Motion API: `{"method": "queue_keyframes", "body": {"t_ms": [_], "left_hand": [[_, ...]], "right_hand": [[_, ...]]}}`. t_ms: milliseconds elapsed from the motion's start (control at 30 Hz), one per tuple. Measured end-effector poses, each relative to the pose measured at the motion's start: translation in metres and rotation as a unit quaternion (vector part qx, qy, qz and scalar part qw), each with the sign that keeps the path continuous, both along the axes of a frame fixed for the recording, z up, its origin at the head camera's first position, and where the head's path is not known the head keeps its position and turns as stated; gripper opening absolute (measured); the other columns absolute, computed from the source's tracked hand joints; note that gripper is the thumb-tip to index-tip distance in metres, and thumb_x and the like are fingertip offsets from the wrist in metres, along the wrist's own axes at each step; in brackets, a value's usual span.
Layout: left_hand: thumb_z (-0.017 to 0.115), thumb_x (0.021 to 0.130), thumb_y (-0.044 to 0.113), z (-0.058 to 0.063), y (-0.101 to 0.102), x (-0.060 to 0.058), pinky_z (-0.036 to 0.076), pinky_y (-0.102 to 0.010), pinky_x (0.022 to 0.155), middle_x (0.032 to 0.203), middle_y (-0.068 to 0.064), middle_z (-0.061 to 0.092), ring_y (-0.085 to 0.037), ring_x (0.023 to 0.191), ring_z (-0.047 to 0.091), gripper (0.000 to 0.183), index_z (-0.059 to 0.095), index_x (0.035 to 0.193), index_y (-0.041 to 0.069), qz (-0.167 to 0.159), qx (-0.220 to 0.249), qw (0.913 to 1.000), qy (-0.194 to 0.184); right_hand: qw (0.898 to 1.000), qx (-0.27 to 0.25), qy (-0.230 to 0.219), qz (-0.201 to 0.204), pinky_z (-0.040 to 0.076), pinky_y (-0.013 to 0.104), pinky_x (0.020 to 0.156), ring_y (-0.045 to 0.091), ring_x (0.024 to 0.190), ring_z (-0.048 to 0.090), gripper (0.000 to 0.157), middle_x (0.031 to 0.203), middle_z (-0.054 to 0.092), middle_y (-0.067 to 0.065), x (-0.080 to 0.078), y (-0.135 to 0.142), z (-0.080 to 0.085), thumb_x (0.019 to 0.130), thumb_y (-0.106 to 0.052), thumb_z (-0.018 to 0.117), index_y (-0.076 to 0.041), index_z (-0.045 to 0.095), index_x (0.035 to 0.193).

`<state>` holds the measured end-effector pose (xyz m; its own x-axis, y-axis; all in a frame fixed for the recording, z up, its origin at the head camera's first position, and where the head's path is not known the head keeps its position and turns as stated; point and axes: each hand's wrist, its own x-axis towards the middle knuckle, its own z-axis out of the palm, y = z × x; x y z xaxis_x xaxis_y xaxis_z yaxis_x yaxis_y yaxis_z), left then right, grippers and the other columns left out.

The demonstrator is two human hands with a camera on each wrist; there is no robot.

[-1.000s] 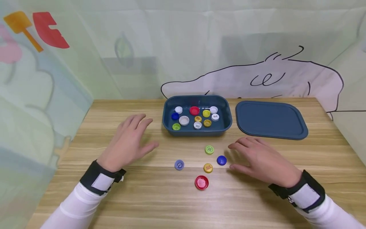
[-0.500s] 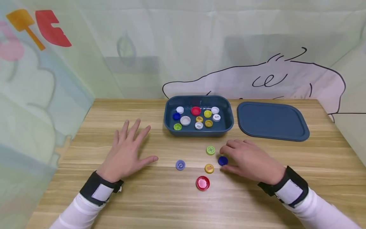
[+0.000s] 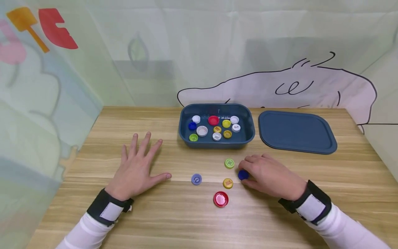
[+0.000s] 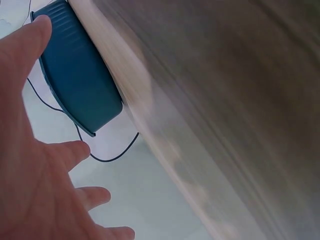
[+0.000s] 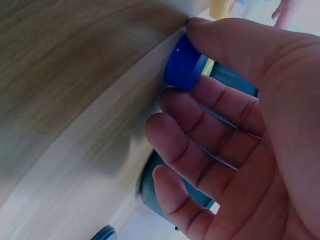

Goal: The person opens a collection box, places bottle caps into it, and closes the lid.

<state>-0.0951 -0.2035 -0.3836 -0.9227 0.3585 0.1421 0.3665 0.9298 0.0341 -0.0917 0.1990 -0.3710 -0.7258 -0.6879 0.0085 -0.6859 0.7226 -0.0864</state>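
Observation:
My right hand [image 3: 270, 175] pinches a dark blue bottle cap [image 3: 243, 174] at the table, thumb on one side and fingertips on the other. In the right wrist view the same blue cap [image 5: 181, 64] stands between thumb and index finger, with the other fingers curled loosely behind. Around it lie a green cap [image 3: 229, 163], a yellow cap [image 3: 228, 183], a red cap [image 3: 220, 199] and a pale purple cap [image 3: 196, 179]. My left hand [image 3: 133, 173] holds nothing; its fingers are spread, left of the purple cap.
At the back stands a dark blue open box [image 3: 217, 145] with several caps inside, in white, red, yellow, green and blue. To its right a matching flat lid [image 3: 296, 131] lies on the wooden table [image 3: 174, 221]. A printed curtain [image 3: 199, 52] rises behind the table.
My right hand has moved left to the dark blue cap and closed its thumb and fingers on it. The left hand's fingers have spread and the hand has dropped slightly toward me.

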Motion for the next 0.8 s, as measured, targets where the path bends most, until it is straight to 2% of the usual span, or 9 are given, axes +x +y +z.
{"method": "queue_keyframes", "body": {"t_ms": [100, 233, 333, 467, 633, 800], "left_hand": [[0.042, 0.073, 0.089, 0.001, -0.001, 0.001, 0.015, -0.082, 0.097, 0.161, -0.013, 0.001, -0.042, 0.138, -0.012, 0.104, 0.023, 0.154, 0.027, 0.001, -0.002, 1.0, -0.003], [0.041, 0.073, 0.089, 0.002, -0.002, 0.002, 0.015, -0.082, 0.097, 0.161, -0.013, 0.0, -0.041, 0.138, -0.012, 0.104, 0.022, 0.155, 0.027, 0.001, -0.003, 1.0, -0.004], [0.042, 0.073, 0.088, 0.003, -0.003, 0.003, 0.014, -0.082, 0.097, 0.161, -0.013, 0.0, -0.041, 0.138, -0.013, 0.104, 0.022, 0.155, 0.027, 0.001, -0.004, 1.0, -0.005], [0.043, 0.073, 0.088, 0.003, -0.005, 0.005, 0.013, -0.082, 0.098, 0.161, -0.014, 0.001, -0.041, 0.138, -0.013, 0.105, 0.022, 0.155, 0.026, 0.002, -0.001, 1.0, -0.005], [0.045, 0.073, 0.088, 0.003, -0.006, 0.006, 0.013, -0.082, 0.098, 0.161, -0.014, 0.001, -0.042, 0.138, -0.012, 0.105, 0.022, 0.155, 0.026, 0.002, 0.003, 1.0, 0.0], [0.048, 0.073, 0.086, 0.003, -0.006, 0.007, 0.012, -0.082, 0.098, 0.161, -0.013, -0.001, -0.042, 0.138, -0.013, 0.104, 0.021, 0.155, 0.027, 0.002, 0.01, 0.9999, 0.003]], "right_hand": [[1.0, -0.008, 0.006, 0.004, 0.051, 0.037, 0.076, 0.008, 0.082, 0.053, 0.036, 0.093, 0.065, -0.005, -0.001, -0.001, 0.006, 0.077, -0.038, 0.08, -0.018, 0.066, 0.103], [0.999, -0.031, 0.024, 0.006, 0.048, 0.035, 0.07, 0.008, 0.08, 0.053, 0.033, 0.091, 0.064, -0.005, -0.006, -0.002, 0.027, 0.076, -0.033, 0.081, -0.017, 0.066, 0.101], [0.998, -0.035, 0.046, -0.001, 0.046, 0.033, 0.066, 0.007, 0.078, 0.053, 0.032, 0.09, 0.065, -0.006, -0.016, -0.001, 0.048, 0.076, -0.032, 0.082, -0.016, 0.067, 0.1], [0.998, -0.021, 0.056, -0.021, 0.05, 0.034, 0.068, 0.008, 0.077, 0.053, 0.033, 0.092, 0.066, -0.004, -0.036, -0.002, 0.067, 0.078, -0.036, 0.079, -0.017, 0.067, 0.102], [0.999, -0.011, 0.03, -0.039, 0.054, 0.036, 0.073, 0.012, 0.081, 0.055, 0.035, 0.096, 0.067, 0.0, -0.065, -0.009, 0.073, 0.08, -0.034, 0.079, -0.015, 0.067, 0.106], [0.999, 0.011, 0.03, -0.042, 0.054, 0.04, 0.077, 0.015, 0.082, 0.056, 0.035, 0.096, 0.068, 0.004, -0.087, -0.013, 0.07, 0.078, -0.028, 0.08, -0.012, 0.068, 0.106]]}}
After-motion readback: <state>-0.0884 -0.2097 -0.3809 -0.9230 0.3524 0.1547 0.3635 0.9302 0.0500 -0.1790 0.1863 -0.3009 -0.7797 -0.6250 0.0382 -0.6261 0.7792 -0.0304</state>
